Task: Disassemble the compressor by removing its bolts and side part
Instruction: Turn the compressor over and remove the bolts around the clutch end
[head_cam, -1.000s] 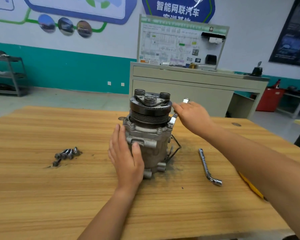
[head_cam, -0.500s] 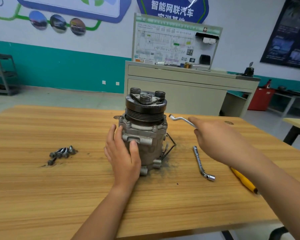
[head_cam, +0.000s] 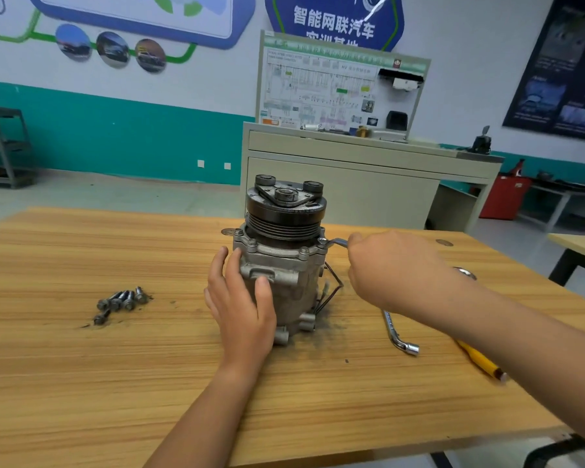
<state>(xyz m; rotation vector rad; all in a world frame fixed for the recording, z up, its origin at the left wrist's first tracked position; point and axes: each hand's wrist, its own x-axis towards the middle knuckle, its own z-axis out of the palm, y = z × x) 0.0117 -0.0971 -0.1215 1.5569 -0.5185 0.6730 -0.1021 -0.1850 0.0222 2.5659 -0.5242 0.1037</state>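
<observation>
On the left half of the pale wooden table (head_cam: 81, 383), about midway between its near and far edges, lies the small heap of loose dark steel bolts (head_cam: 120, 302) that are already out. My left hand (head_cam: 242, 309) is laid nearly flat on the near-left side of the grey cast-metal compressor (head_cam: 281, 261). Its fingers are straight and its thumb presses the front, bracing the body without gripping it. The compressor stands upright near the table's middle, towards the far edge, with its black ribbed pulley on top.

Half a second ago I had lifted the thin bent silver wrench (head_cam: 338, 242) clear of the housing. Now its end is back at the flange bolt on the right corner. My right hand (head_cam: 395, 268) is curled tight round its handle. I judge this to be a reset for another turn, so that bolt is not yet free.

Further right, towards the table's right edge, lie a chrome L-shaped socket wrench (head_cam: 397, 334) and a yellow-handled tool (head_cam: 480, 361).
</observation>
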